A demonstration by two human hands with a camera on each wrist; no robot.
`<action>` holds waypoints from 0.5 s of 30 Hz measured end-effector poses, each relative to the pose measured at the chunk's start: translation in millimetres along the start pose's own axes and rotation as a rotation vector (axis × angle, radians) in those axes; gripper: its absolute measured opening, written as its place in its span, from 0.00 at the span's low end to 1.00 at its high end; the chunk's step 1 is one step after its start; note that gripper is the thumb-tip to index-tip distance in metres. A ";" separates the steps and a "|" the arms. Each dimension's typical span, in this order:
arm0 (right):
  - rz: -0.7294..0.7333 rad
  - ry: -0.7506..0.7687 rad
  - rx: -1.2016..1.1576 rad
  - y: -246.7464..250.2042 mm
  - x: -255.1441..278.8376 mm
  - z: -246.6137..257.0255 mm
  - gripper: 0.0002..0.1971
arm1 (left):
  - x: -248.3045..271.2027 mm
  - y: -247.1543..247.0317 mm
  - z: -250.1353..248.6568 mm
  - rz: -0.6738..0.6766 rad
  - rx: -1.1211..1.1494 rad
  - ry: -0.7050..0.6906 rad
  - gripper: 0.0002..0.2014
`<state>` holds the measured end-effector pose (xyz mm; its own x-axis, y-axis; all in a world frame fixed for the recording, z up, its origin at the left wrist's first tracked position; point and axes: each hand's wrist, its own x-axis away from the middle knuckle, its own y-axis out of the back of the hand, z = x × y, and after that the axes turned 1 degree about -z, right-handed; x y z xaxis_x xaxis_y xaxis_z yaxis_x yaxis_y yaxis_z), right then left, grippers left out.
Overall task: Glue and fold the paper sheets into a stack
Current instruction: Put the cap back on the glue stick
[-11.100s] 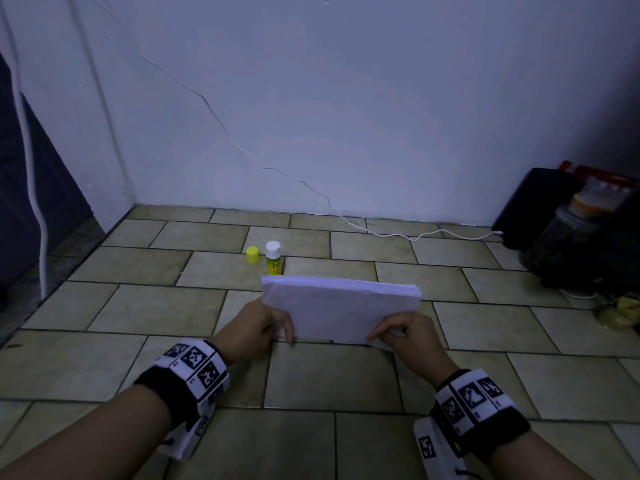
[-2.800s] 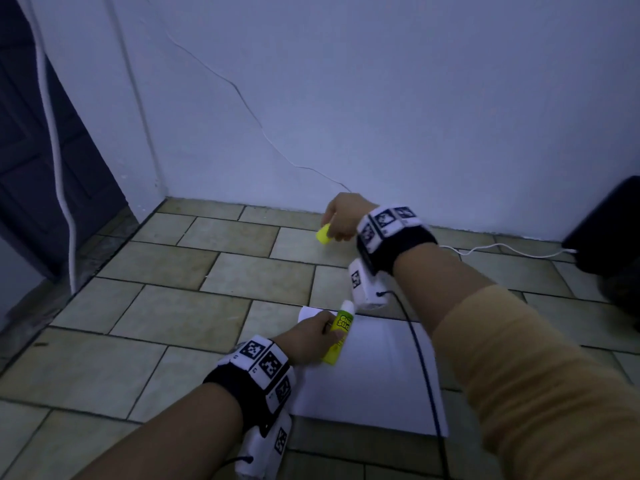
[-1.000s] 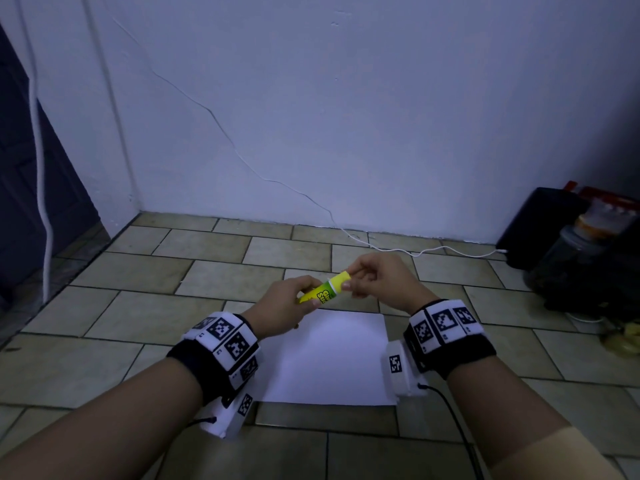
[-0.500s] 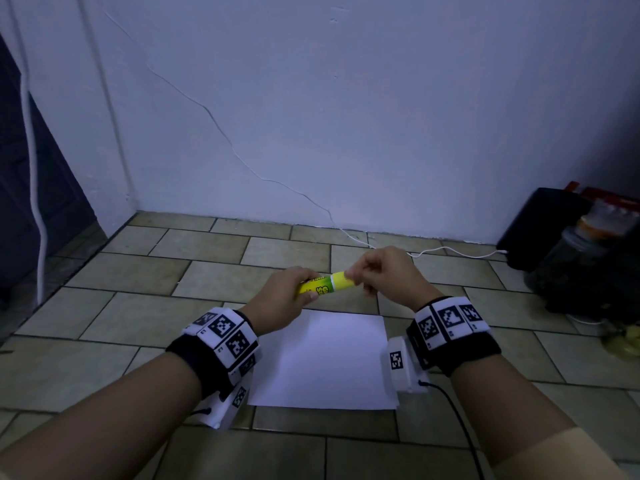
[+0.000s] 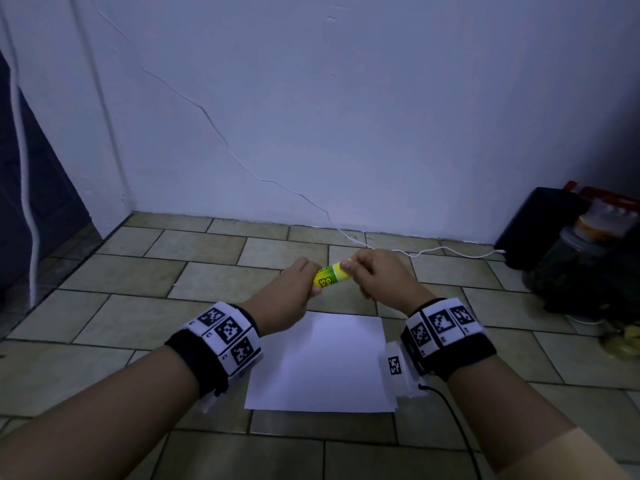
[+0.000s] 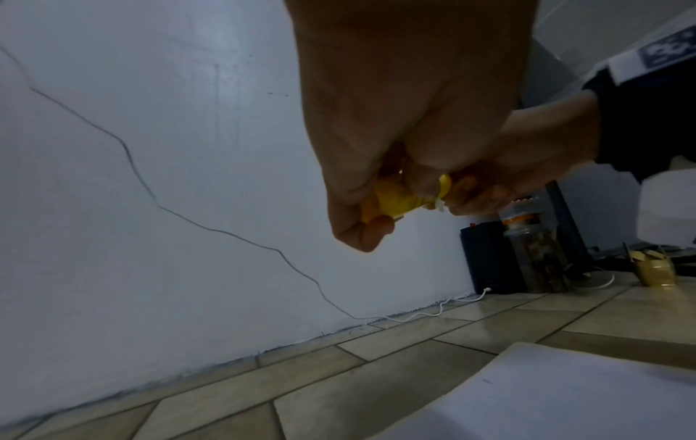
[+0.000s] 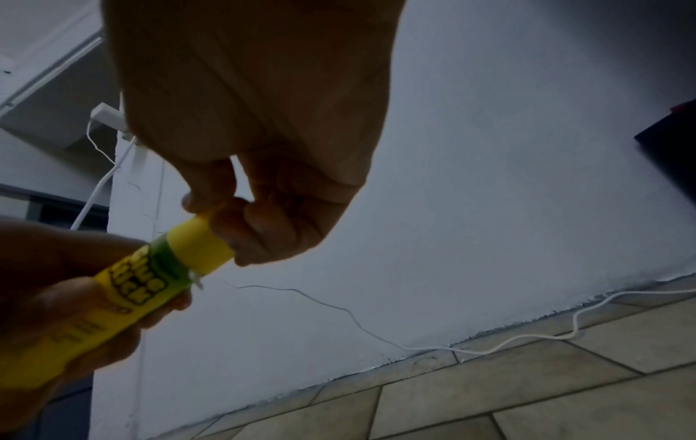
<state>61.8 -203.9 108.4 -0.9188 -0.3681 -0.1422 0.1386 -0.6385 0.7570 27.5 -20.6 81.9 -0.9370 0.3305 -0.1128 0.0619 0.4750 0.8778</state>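
Note:
A yellow and green glue stick is held in the air between both hands, above the far edge of the white paper stack that lies flat on the tiled floor. My left hand grips the tube's body. My right hand pinches the yellow cap, which sits on the tube's end. In the left wrist view the tube shows only partly under the curled fingers, and the paper lies at the lower right.
A white wall rises just beyond the hands, with a thin white cable running along its foot. A black box and a jar stand at the right. A dark doorway lies at the left.
The cap, earlier picked up by my right hand, now sits on the tube. Both hands with the glue stick have risen slightly and moved further from me over the last second.

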 end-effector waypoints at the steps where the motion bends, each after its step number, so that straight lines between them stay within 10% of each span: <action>1: 0.000 -0.004 0.019 -0.8 -0.7 1.2 0.18 | -0.7 0.2 -1.5 -0.017 -0.022 -0.005 0.14; 15: -0.013 -0.368 -0.416 -7.2 -8.9 21.6 0.22 | -1.8 5.9 1.8 -0.273 -0.213 -0.186 0.14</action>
<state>61.0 -181.5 118.0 -0.9797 -0.1455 0.1383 0.1917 -0.8820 0.4304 30.2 -16.9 86.5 -0.8296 0.3666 -0.4211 -0.2725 0.3925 0.8785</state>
